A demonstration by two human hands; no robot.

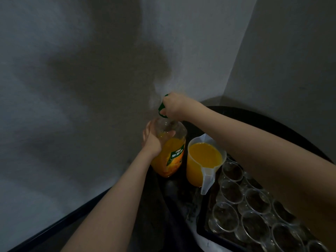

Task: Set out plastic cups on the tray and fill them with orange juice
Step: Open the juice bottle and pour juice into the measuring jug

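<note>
Dim corner; two grey walls meet just behind the dark round surface. The surface's curved rim runs close to the walls at the back, so little room shows there. A dark straight edge crosses the lower left, with pale floor beyond it.

Left hand: fingers and thumb wrapped round the clear upper shoulder of the orange juice bottle, grip closed on it. The bottle stands near the surface's left rim, tilted slightly, about two-thirds full of juice, green label facing the camera.

Right hand: fingers curled round the green cap at the bottle's neck, grip closed on the cap. Whether the cap is seated on the neck or just off it cannot be told. The right forearm reaches across above the jug and the tray.

Clear plastic jug: just right of the bottle, nearly touching it, filled with orange juice close to the brim. Spout points to the wall, handle toward the camera.

Black tray: at lower right, its near left corner toward the camera, just beside the jug's handle. Clear plastic cups stand upright on it in close rows, rims nearly touching, all without juice. The far rows are hidden under the right forearm.
</note>
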